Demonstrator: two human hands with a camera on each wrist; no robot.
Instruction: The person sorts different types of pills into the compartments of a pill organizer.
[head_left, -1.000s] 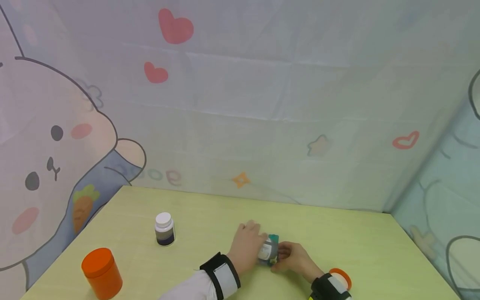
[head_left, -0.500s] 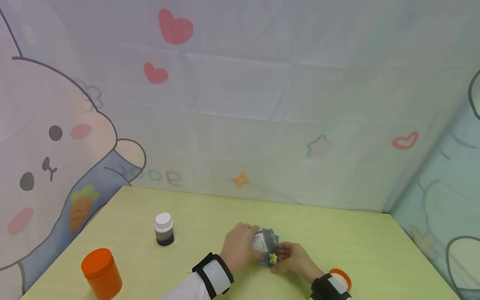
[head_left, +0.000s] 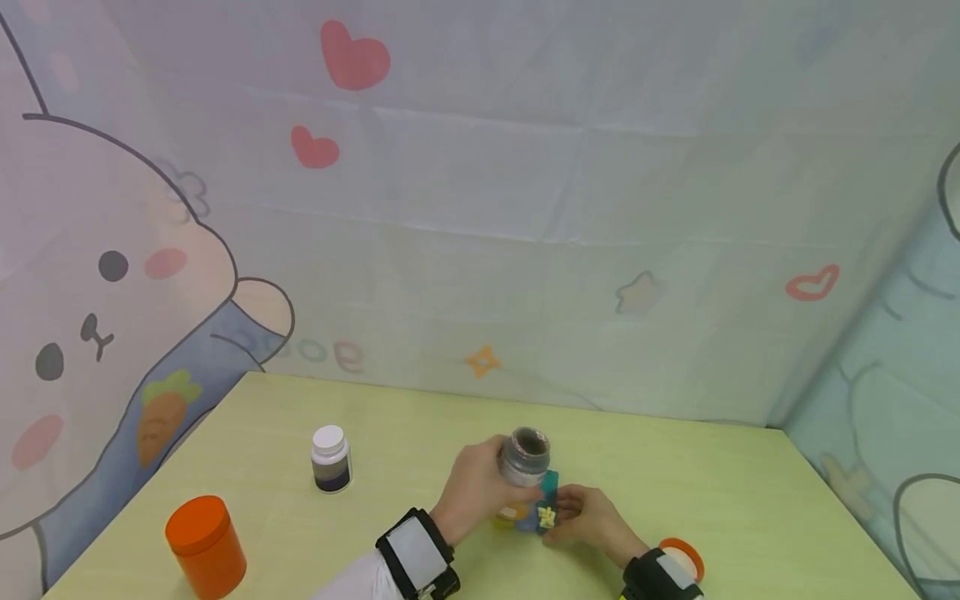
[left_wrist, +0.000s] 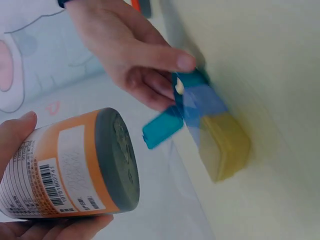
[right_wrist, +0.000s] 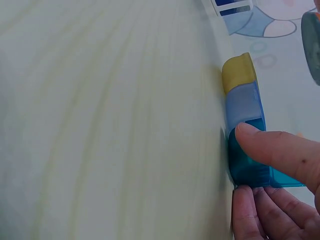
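Observation:
My left hand (head_left: 474, 487) holds a medicine bottle (head_left: 522, 467) with a grey body and an orange and white label. Its uncapped mouth faces upward, just above the pill box (left_wrist: 205, 102). This small box has teal, blue and yellow compartments and lies on the table. With thumb and fingers my right hand (head_left: 594, 521) grips its teal end. The teal lid (left_wrist: 163, 127) stands open, and pale yellow pieces (head_left: 547, 517) show in that compartment. In the right wrist view the right thumb (right_wrist: 280, 147) rests on the teal section.
A white-capped bottle (head_left: 330, 458) stands at the left on the pale yellow table (head_left: 405, 433). Nearer the front left is an orange jar (head_left: 205, 546) with its lid on. An orange-rimmed cap (head_left: 686, 554) lies beside the right wrist. A printed cloth (head_left: 480, 208) hangs behind.
My left hand has turned the bottle from tipped over the pill box to mouth-up, uncovering the yellow pieces and more of the box. The right hand has stayed in place.

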